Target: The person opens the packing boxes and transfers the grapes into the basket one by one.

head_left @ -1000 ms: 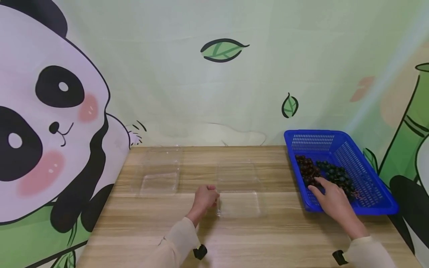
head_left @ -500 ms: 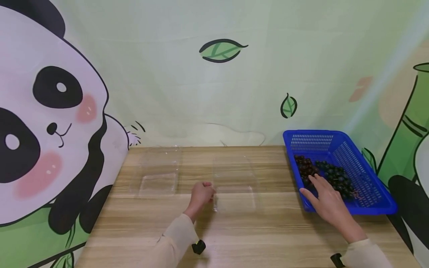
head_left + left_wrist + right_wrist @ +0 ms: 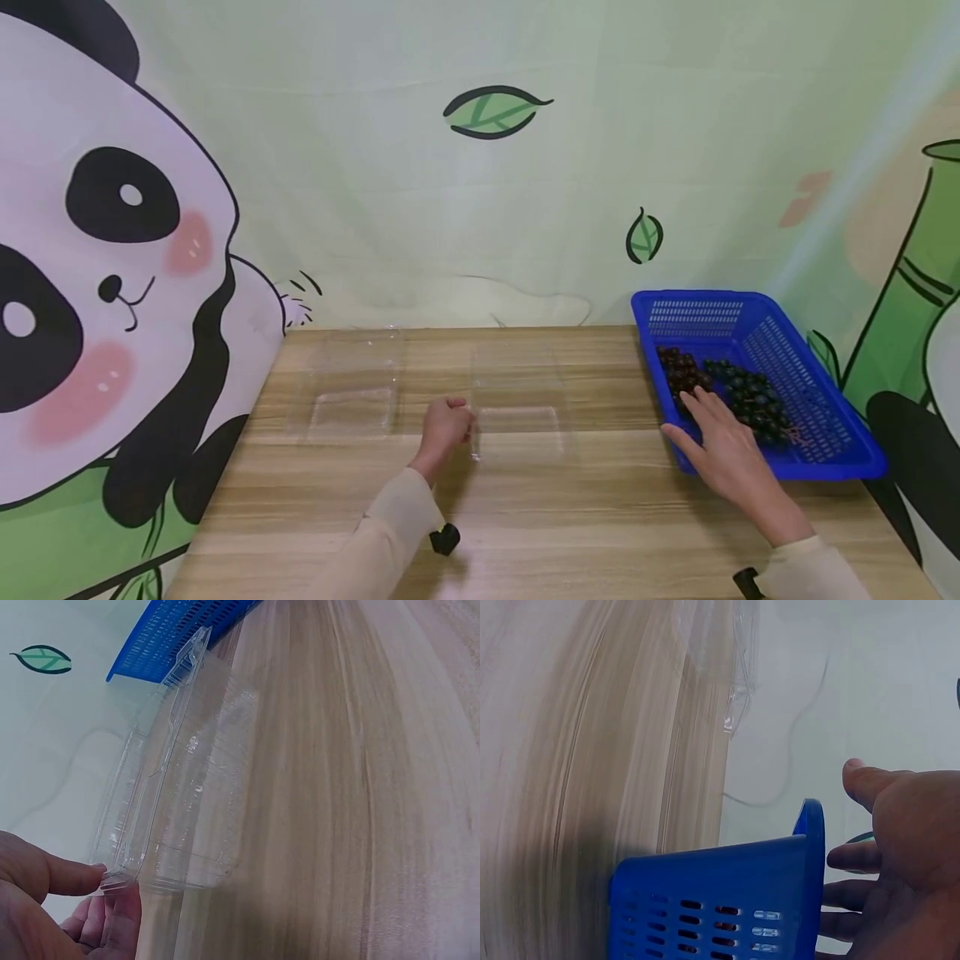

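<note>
My left hand [image 3: 446,429] pinches the near left corner of a clear plastic clamshell box [image 3: 199,780] between thumb and fingers. In the head view this clamshell box [image 3: 519,435] lies with its lid folded back toward the wall. My right hand [image 3: 723,462] hovers over the near left rim of a blue plastic basket [image 3: 840,417], fingers spread and holding nothing. Dark red grapes [image 3: 681,371] and a bunch of black grapes [image 3: 753,400] lie in the basket, just beyond those fingertips. The right wrist view shows the basket's slotted side [image 3: 712,900] beside the open palm.
A second clear clamshell box [image 3: 352,408] stands open on the left of the wooden table [image 3: 570,533]. Behind the table's far edge hangs a cloth backdrop [image 3: 375,183] printed with pandas and leaves.
The left hand has drawn the clamshell box slightly left and away toward the wall. The right hand has lifted off the red grapes a little, its fingers straightening and spreading.
</note>
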Available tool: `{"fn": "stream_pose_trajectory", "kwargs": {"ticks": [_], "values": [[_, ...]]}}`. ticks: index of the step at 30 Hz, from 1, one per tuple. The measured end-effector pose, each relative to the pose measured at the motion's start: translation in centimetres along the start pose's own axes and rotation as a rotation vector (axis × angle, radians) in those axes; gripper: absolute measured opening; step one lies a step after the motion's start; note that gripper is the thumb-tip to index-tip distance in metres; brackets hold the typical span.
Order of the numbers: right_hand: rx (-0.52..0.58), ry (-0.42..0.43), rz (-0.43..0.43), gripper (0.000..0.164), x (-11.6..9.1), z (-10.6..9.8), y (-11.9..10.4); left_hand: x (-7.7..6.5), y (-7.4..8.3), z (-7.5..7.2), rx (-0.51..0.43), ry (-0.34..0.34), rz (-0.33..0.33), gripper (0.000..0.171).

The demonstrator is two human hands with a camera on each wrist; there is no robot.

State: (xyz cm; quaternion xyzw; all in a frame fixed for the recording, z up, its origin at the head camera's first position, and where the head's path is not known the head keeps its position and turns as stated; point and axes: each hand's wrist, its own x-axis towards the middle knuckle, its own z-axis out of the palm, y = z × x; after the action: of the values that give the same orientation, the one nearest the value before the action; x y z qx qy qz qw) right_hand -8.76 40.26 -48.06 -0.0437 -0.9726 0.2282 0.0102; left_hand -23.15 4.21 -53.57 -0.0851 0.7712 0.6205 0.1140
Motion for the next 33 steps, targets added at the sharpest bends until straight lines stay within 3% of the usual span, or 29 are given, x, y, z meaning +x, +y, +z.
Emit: {"fn": "stream_pose_trajectory", "kwargs": {"ticks": [11,18,33], "values": [[-0.014,0.021,-0.026,0.083,-0.2,0.3,-0.8,1.1,0.2,-0.1,0.03,0.033,0.024,0.035],[-0.021,0.034,-0.036,0.08,-0.3,0.5,-1.5,1.6,0.4,-0.2,0.119,0.072,0.046,0.033],[-0.02,0.04,-0.067,0.078,0.0,1.1,-2.8,2.5,0.4,-0.5,0.136,0.086,0.031,0.034]]}}
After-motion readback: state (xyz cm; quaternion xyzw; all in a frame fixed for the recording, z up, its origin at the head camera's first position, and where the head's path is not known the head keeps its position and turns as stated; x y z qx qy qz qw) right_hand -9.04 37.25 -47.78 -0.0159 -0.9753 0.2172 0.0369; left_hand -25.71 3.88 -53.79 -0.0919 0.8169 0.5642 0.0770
